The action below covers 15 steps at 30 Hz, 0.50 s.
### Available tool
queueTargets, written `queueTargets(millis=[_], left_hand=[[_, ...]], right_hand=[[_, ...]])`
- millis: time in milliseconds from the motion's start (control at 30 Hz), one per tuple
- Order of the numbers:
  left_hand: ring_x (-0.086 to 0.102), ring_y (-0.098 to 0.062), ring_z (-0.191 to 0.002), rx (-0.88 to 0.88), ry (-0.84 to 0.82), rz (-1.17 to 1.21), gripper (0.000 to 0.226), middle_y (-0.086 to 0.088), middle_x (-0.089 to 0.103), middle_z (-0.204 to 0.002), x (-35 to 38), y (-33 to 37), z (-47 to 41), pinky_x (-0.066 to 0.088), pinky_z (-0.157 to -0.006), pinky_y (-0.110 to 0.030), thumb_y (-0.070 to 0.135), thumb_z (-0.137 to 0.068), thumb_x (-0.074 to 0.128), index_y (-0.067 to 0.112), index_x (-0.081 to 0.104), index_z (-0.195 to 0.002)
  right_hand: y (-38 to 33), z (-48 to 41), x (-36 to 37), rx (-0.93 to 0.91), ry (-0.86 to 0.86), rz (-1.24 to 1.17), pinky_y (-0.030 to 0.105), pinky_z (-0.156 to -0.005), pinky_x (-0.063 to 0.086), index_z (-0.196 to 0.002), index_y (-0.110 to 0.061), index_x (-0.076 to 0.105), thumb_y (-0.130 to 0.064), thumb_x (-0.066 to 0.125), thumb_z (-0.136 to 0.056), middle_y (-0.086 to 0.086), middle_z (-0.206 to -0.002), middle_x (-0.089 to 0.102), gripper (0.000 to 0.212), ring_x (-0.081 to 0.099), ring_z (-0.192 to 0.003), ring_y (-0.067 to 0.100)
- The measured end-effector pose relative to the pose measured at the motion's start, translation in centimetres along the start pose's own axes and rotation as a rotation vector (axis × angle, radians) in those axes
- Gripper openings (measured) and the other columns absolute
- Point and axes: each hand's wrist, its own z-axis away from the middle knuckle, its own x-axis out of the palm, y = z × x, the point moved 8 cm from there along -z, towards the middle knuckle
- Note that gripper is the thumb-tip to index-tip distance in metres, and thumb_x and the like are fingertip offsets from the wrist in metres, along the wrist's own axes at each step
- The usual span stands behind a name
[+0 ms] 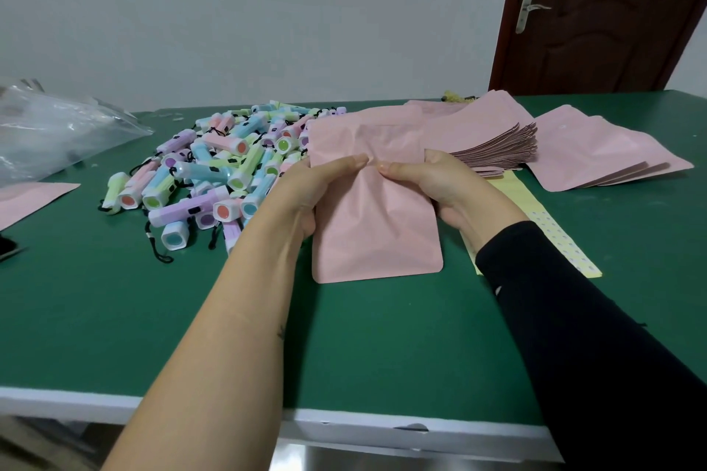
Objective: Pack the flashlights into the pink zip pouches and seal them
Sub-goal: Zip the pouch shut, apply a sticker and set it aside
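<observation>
- A clear bag (57, 130) was seen crumpled at the 9 o'clock edge of the table (153, 317), with a stray pouch (30, 199) laid flat just at the bag's 6 o'clock.
- The flashlights (214, 172), pastel with white ends and black cords, were heaped at 10 o'clock from the held pouch. The heap's right edge was hidden behind that pouch and the left hand.
- The left hand (313, 195) was clasped on the pouch's left edge, with the thumb laid across the front and the fingers curled behind.
- The pouch (375, 225) was held near the table's middle, its long side running from 12 to 6 o'clock and its front creased between the two thumbs. Whether its lower edge was touching the green top could not be told.
- The right hand (440, 187) was clasped on the pouch's right edge in the same way, its thumb tip set almost against the left thumb tip. A black sleeve (574, 317) was worn on that arm.
- A stack (493, 149) of pouches was piled at 2 o'clock from the held one, just behind the right hand.
- A yellow sheet (554, 237) was laid at 3 o'clock, partly under the right wrist.
- Loose pouches (597, 149) were fanned out farther along at 2 o'clock.
- A brown door (612, 11) was seen behind the table at 1 o'clock.
</observation>
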Motion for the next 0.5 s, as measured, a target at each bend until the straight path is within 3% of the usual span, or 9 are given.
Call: queueTargets(millis=[67, 167, 267, 333, 433, 500], left_hand=[[0.073, -0.025, -0.086, -0.013, -0.007, 0.010, 0.040, -0.009, 0.076, -0.100, 0.1, 0.0, 0.2, 0.060, -0.073, -0.033, 0.019, -0.077, 0.080, 0.007, 0.070, -0.115], [0.070, -0.024, -0.102, 0.043, 0.060, -0.027, 0.054, -0.004, 0.072, -0.113, 0.0, 0.4, 0.4, 0.056, -0.090, -0.039, 0.026, -0.078, 0.081, 0.012, 0.062, -0.126], [0.051, -0.010, -0.125, 0.265, 0.192, -0.175, 0.068, 0.005, 0.052, -0.139, -0.3, 2.1, 0.9, 0.042, -0.105, -0.036, 0.030, -0.085, 0.075, 0.026, 0.041, -0.143], [0.042, 0.000, -0.131, 0.431, 0.174, -0.214, 0.064, 0.011, 0.043, -0.147, 0.6, 3.5, 1.5, 0.038, -0.108, -0.029, 0.027, -0.090, 0.068, 0.032, 0.037, -0.146], [0.038, 0.019, -0.123, 0.490, -0.004, -0.307, 0.066, 0.025, 0.038, -0.145, 3.2, 3.6, 1.9, 0.036, -0.105, -0.017, 0.036, -0.092, 0.065, 0.035, 0.034, -0.150], [0.042, 0.006, -0.131, 0.488, -0.123, -0.305, 0.074, 0.013, 0.041, -0.151, 4.6, 3.2, 2.0, 0.037, -0.113, -0.029, 0.031, -0.091, 0.068, 0.024, 0.029, -0.153]], right_hand=[[-0.1, 0.1, 0.0, 0.011, -0.004, -0.002, 0.030, -0.075, 0.059, -0.108, -0.006, 0.070, -0.009, 0.077, -0.080, 0.009, -0.098, 0.076, 0.029, 0.073, -0.089, 0.023], [-0.4, 0.2, -0.5, 0.001, 0.086, -0.085, 0.030, -0.068, 0.059, -0.105, -0.003, 0.069, -0.007, 0.075, -0.081, 0.012, -0.096, 0.075, 0.024, 0.074, -0.082, 0.023], [-2.0, 0.5, -2.6, -0.140, 0.328, -0.278, 0.029, -0.068, 0.059, -0.089, -0.010, 0.068, -0.004, 0.070, -0.086, 0.003, -0.082, 0.074, 0.007, 0.071, -0.072, 0.016], [-3.1, 0.8, -3.4, -0.230, 0.400, -0.394, 0.034, -0.079, 0.059, -0.087, -0.012, 0.067, -0.006, 0.065, -0.090, 0.002, -0.084, 0.073, 0.007, 0.071, -0.081, 0.018], [-4.1, 0.8, -1.4, -0.264, 0.239, -0.497, 0.036, -0.091, 0.055, -0.098, -0.005, 0.066, -0.011, 0.060, -0.095, 0.009, -0.096, 0.072, 0.009, 0.068, -0.097, 0.022], [-4.4, 0.8, 1.1, -0.221, 0.038, -0.520, 0.038, -0.092, 0.055, -0.101, -0.006, 0.068, -0.021, 0.054, -0.098, 0.011, -0.102, 0.073, 0.021, 0.069, -0.102, 0.023]])
